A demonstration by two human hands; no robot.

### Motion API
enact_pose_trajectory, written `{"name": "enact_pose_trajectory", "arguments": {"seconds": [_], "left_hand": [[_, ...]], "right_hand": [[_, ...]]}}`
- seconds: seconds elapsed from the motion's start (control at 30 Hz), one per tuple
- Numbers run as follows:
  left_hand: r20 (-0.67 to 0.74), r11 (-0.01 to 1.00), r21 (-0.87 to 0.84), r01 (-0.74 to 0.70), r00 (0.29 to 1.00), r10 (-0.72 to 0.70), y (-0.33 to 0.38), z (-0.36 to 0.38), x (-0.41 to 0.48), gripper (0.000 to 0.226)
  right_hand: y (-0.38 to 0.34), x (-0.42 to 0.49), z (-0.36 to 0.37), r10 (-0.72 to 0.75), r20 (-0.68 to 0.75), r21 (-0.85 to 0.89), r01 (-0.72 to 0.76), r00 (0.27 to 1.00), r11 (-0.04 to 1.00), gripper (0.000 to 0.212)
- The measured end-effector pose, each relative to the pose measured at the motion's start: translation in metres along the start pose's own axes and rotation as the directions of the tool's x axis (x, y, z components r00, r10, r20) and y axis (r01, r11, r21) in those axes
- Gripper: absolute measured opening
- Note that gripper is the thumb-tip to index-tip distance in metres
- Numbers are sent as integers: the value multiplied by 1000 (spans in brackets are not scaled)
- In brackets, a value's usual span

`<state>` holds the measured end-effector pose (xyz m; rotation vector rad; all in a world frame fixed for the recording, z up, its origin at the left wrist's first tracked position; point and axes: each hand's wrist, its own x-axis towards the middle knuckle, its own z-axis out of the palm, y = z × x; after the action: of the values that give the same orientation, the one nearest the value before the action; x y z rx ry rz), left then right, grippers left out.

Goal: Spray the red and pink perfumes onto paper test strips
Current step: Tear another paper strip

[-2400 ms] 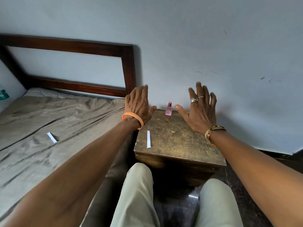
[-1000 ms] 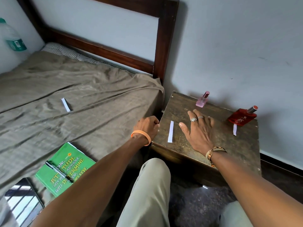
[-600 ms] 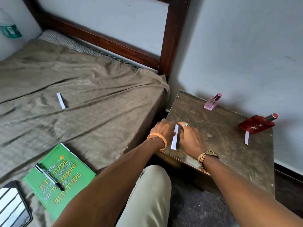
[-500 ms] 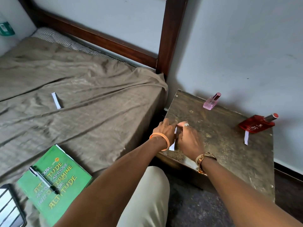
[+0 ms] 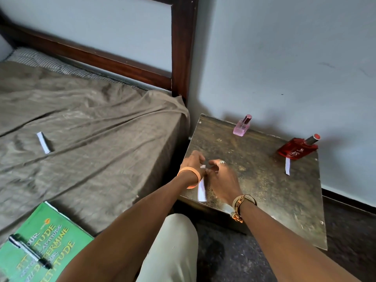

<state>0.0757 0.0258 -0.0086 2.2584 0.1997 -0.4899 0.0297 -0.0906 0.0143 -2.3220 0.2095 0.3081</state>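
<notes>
A small pink perfume bottle (image 5: 241, 127) stands at the back of the dark wooden side table (image 5: 264, 192). At the table's back right corner lies a red perfume bottle (image 5: 297, 150) on its side, with a white paper strip (image 5: 287, 169) just in front of it. Near the table's left front edge, my left hand (image 5: 192, 162) and my right hand (image 5: 222, 180) meet on another white paper test strip (image 5: 201, 191). Fingertips of both hands pinch its far end, and the near end points toward me. The image is blurred there.
A bed with a brown sheet (image 5: 91, 139) adjoins the table on the left, and a third paper strip (image 5: 43, 142) lies on it. A green book (image 5: 40, 247) with a pen (image 5: 30, 253) on top sits at the bed's near corner. Dark headboard post (image 5: 183, 47) and wall stand behind.
Both hands came down from raised, spread positions to the strip at the table's left edge and closed their fingertips on it. The strip's far end has lifted slightly.
</notes>
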Motion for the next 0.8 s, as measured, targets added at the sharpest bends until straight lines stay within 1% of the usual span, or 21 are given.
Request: {"name": "enact_pose_trajectory", "arguments": {"seconds": [0.03, 0.07, 0.13, 0.17, 0.23, 0.27, 0.33, 0.37, 0.43, 0.53, 0.63, 0.73, 0.8], "left_hand": [[8, 987, -151, 58, 998, -57, 3, 1, -2, 28], [32, 943, -309, 123, 992, -119, 8, 0, -5, 26], [109, 792, -570, 220, 975, -193, 16, -3, -12, 21], [152, 712, -656, 250, 968, -199, 22, -5, -16, 18], [224, 577, -760, 301, 953, -202, 32, -14, -23, 14], [253, 523, -791, 318, 948, -194, 39, -18, -29, 12], [311, 438, -823, 361, 932, -185, 53, -27, -40, 14], [334, 420, -827, 374, 927, -168, 61, -31, -46, 17], [359, 431, -822, 373, 926, -116, 74, -38, -57, 16], [343, 512, -802, 309, 939, -29, 87, -43, -74, 3], [320, 557, -791, 254, 947, 23, 96, -43, -93, 3], [255, 599, -781, 175, 966, 51, 104, -38, -110, 2], [197, 630, -767, 122, 979, 51, 107, -34, -117, 6]], "right_hand": [[2, 0, 0, 27, -8, 63, -26, 1000, 998, 29], [0, -1, -3, 62, -10, 133, -60, 998, 989, 29], [-2, -3, -11, 117, 2, 282, -113, 993, 953, 29], [-3, -4, -18, 128, 28, 363, -129, 991, 923, 28], [-6, -6, -30, 144, 92, 486, -170, 985, 858, 24], [-9, -11, -40, 145, 102, 516, -177, 984, 838, 21], [-15, -20, -58, 143, 83, 546, -165, 986, 821, 19], [-17, -24, -67, 144, 59, 556, -152, 988, 817, 20], [-20, -33, -85, 136, 29, 547, -130, 990, 827, 21], [-22, -50, -109, 112, 6, 519, -99, 994, 849, 22], [-20, -70, -129, 89, -23, 511, -65, 996, 857, 22], [-14, -87, -139, 92, -82, 493, -40, 992, 869, 23], [-10, -95, -144, 87, -132, 420, -24, 987, 907, 17]]}}
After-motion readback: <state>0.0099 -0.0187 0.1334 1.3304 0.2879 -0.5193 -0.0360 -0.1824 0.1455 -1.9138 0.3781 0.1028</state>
